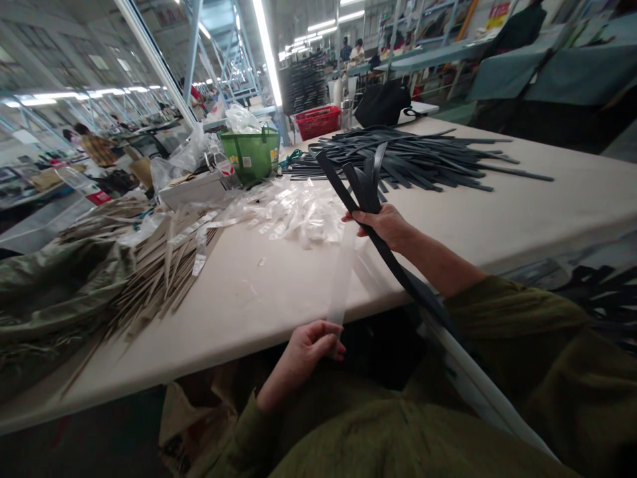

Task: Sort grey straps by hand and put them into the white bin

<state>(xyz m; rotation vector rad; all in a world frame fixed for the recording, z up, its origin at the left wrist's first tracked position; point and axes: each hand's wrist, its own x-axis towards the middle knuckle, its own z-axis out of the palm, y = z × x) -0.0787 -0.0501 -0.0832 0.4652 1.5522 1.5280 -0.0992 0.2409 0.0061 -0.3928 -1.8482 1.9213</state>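
My right hand (385, 224) is closed round several long black strips (365, 189), whose ends fan out above the fist while their lengths hang down past my forearm. Low at the table's front edge, my left hand (311, 348) pinches a translucent plastic strip (341, 285). That strip stretches upward to my right hand; whether it is stuck to the black strips is hidden by the fingers. Beyond my hands lies a scattered pile of clear plastic pieces (313, 212). Farther back spreads a heap of similar black strips (413, 156).
The pale table (279, 299) carries a bundle of beige strips (169, 265) at left, beside olive fabric (60, 285). A green bag (251, 156), a red basket (317, 122) and a black bag (383, 103) stand at the back. People sit at distant worktables.
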